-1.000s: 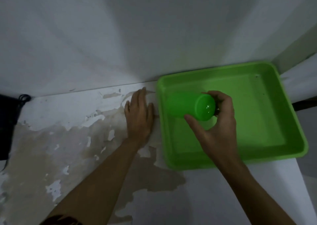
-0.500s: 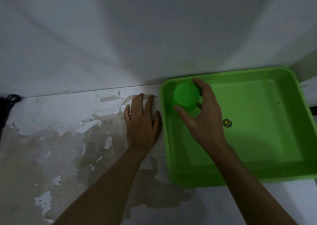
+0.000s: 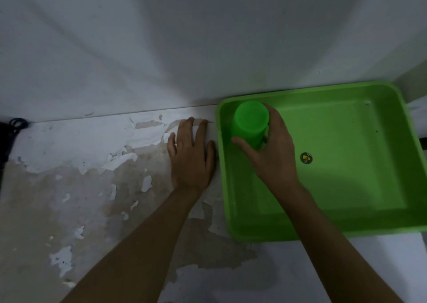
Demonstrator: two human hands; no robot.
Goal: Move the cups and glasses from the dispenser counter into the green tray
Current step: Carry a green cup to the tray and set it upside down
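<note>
A green plastic cup [image 3: 250, 123] stands upside down in the far left corner of the green tray [image 3: 360, 230]. My right hand [image 3: 275, 155] wraps around the cup's near and right side, thumb on its left. My left hand [image 3: 190, 158] lies flat, fingers spread, on the peeling counter just left of the tray's rim, holding nothing.
A small round dark sticker [image 3: 306, 158] sits on the tray floor right of my right hand. A white wall [image 3: 184, 48] rises directly behind tray and counter. A dark object with a cord [image 3: 13, 127] is at the far left edge. The counter surface [image 3: 80, 187] is stained and flaking.
My right hand turned the cup from lying sideways above the tray to bottom-up and carried it into the tray's far left corner. My left hand stayed flat on the counter.
</note>
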